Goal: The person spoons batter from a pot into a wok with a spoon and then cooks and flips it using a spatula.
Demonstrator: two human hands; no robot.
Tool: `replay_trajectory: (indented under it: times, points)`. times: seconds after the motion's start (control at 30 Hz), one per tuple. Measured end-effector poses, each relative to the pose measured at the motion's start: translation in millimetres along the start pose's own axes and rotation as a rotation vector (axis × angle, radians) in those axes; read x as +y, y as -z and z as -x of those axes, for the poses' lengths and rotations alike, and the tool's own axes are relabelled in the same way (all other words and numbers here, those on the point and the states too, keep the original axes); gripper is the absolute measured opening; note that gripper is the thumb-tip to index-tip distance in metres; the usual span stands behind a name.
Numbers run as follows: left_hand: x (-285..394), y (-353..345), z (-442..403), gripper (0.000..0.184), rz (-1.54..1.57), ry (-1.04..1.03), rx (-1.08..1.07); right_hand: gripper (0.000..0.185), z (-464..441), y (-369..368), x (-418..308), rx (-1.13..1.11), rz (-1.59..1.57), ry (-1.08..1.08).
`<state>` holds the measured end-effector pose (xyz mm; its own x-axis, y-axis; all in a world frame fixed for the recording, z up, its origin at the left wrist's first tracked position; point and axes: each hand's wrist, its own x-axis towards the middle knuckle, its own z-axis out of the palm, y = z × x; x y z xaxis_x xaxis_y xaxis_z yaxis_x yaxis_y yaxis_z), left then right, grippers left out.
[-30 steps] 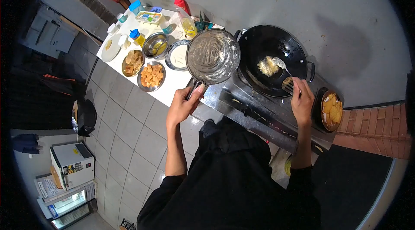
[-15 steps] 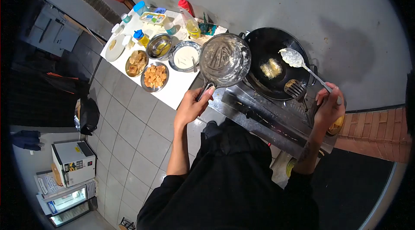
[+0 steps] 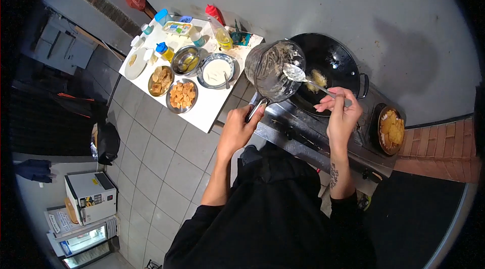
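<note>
My left hand [image 3: 239,132] grips the handle of a batter-smeared pan [image 3: 270,69], which is tilted and overlaps the left rim of a black wok [image 3: 348,61]. Between the fingers of my right hand [image 3: 342,109] is a metal spoon [image 3: 294,72], its batter-coated bowl over the inside of the pan. A pale piece of battered food [image 3: 317,80] lies in the wok, partly behind the spoon handle. The slotted spatula is not visible now, its spot being behind my right hand.
On the stove's right stands a dish of golden fried pieces [image 3: 391,130]. The white table [image 3: 204,112] at left bears a bowl of white batter [image 3: 217,72], a bowl of orange cubes [image 3: 182,95], a metal bowl [image 3: 186,60] and several bottles. A wall rises behind the wok.
The pan has shifted right toward the wok and tipped. My right hand swung left with the spoon, from over the wok's right side to the pan. The fried-food dish shows again.
</note>
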<state>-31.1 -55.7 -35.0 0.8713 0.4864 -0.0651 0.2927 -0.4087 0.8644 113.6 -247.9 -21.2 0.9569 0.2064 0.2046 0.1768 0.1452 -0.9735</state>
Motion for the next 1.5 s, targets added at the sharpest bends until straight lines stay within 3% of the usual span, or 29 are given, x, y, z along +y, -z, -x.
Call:
replay_trajectory:
  times: [0.23,0.5,0.63,0.73,0.93,1.23,1.3,1.5]
  points:
    - [13,-6,7,0.049,-0.098,0.005,-0.021,0.020,-12,-15,2,0.076,-0.074,-0.028]
    - [15,-16,10,0.045,-0.155,-0.150,0.049,0.020,-21,-16,-7,0.161,-0.111,-0.022]
    - [16,-14,11,0.045,-0.239,-0.048,-0.071,0.020,-22,-16,-12,0.156,-0.130,0.003]
    - [16,-17,10,0.044,-0.193,0.009,-0.110,0.024,-23,-16,-12,0.107,-0.121,0.045]
    - [11,-13,7,0.047,-0.145,-0.082,-0.117,0.027,-22,-20,-15,0.060,-0.098,0.081]
    - [19,-3,3,0.048,0.143,0.108,-0.195,0.027,-18,-16,-11,-0.145,-0.011,0.237]
    - [16,-2,2,0.047,0.258,0.180,-0.196,0.026,-14,-12,-13,-0.144,0.027,0.232]
    - [12,-4,2,0.046,0.229,0.137,-0.161,0.025,-15,-6,-11,-0.118,0.161,0.192]
